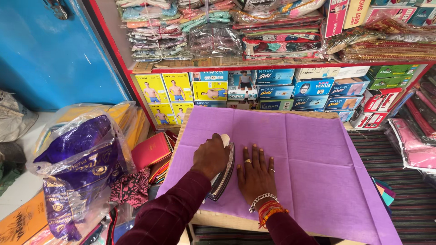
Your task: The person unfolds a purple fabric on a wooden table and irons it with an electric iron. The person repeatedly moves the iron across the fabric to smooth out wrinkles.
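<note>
Maroon-sleeved left hand (210, 156) grips an iron (222, 174), fingers wrapped round its handle, while the right hand (255, 174) presses flat, fingers spread, on purple cloth (313, 154) covering the worktop (218, 221).

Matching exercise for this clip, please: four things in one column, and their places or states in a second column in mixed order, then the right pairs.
1. left hand
2. right hand
3. purple cloth
4. plastic bag

A. spread over the table
B. flat on the cloth, fingers spread
C. grips the iron
D. left of the table, holding dark purple fabric

Pairs: 1-C, 2-B, 3-A, 4-D
</note>
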